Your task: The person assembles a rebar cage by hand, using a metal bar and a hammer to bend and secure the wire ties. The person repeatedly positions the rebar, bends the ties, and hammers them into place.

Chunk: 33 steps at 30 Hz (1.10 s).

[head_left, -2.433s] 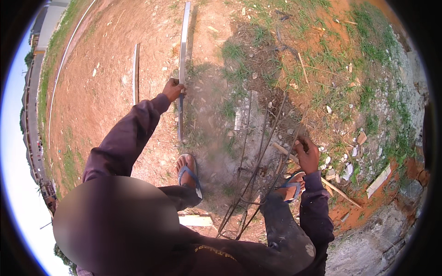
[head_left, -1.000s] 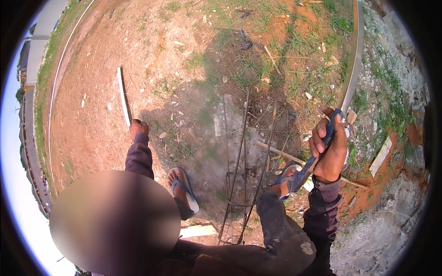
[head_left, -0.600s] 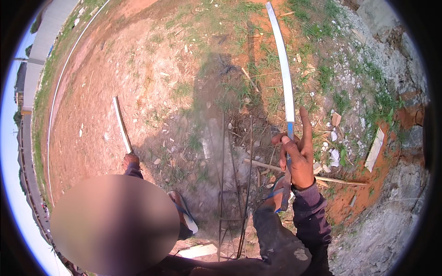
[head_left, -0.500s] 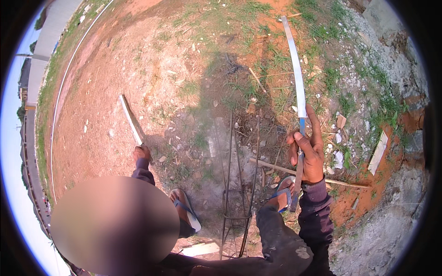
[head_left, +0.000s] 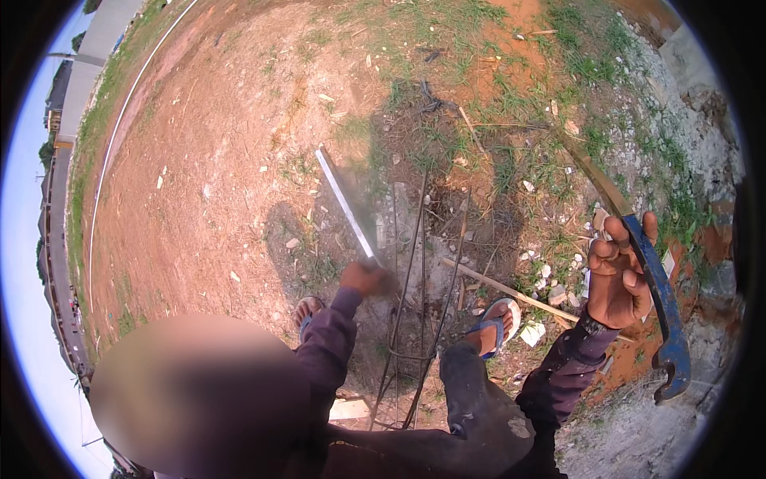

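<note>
My left hand is closed round one end of a straight, pale metal bar, which points up and away to the left. The hand is partly smeared by motion, close to upright steel rebar rods tied by a stirrup between my feet. Out to the right, my right hand is turned palm up. Its bent fingers hold a long, narrow, machete-like blade, blue along the grip with a hooked lower end. The brownish upper part slants up and left above the ground.
A wooden stick lies by my sandalled right foot. White rubble pieces and grass tufts scatter over the reddish soil. Rough masonry lines the right side, and a thin white line curves along the left. A blurred patch hides the lower left.
My left hand has moved right with the bar, toward the rebar. My right hand has moved right, and the blade has turned, its far end now slanting left and its hooked blue end showing.
</note>
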Available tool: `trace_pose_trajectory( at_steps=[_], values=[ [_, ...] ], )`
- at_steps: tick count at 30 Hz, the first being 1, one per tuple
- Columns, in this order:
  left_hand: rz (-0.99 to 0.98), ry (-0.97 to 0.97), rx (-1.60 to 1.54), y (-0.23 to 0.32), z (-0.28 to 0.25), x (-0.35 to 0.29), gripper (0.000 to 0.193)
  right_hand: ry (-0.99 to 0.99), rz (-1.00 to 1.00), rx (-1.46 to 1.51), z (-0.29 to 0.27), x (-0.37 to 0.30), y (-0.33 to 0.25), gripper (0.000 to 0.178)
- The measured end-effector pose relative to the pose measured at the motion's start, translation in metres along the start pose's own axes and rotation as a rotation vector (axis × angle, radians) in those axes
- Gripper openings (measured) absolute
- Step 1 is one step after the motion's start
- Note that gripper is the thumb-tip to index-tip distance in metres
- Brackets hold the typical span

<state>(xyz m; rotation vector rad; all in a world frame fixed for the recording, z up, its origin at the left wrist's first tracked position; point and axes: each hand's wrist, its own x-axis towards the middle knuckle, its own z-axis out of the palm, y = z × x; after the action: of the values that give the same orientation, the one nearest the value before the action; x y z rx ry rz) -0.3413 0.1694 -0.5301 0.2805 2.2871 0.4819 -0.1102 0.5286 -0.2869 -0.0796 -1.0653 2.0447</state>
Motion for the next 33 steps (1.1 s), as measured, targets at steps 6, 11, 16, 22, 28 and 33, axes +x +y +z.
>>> trace_pose_trajectory(
  at_steps=[6,11,16,22,28,33],
  values=[
    [-0.021,0.433,-0.191,0.028,-0.045,0.067,0.078,0.205,0.022,-0.586,-0.002,-0.002,-0.044,0.062],
    [-0.014,0.335,-0.746,0.051,-0.056,0.107,0.034,0.396,0.029,-0.835,0.003,0.0,-0.044,0.062],
    [0.456,0.497,-1.326,0.092,-0.11,0.044,0.028,0.453,0.009,-1.146,0.009,-0.001,-0.036,0.056],
    [0.657,0.756,-1.201,0.168,-0.162,0.001,0.07,0.514,-0.101,-1.265,0.013,0.005,-0.027,0.052],
    [0.705,0.772,-1.128,0.192,-0.147,0.002,0.066,0.6,-0.108,-1.226,0.008,0.004,-0.028,0.051],
    [0.763,0.739,-1.162,0.198,-0.138,-0.005,0.062,0.643,-0.09,-1.176,0.006,0.002,-0.028,0.052]
  ],
)
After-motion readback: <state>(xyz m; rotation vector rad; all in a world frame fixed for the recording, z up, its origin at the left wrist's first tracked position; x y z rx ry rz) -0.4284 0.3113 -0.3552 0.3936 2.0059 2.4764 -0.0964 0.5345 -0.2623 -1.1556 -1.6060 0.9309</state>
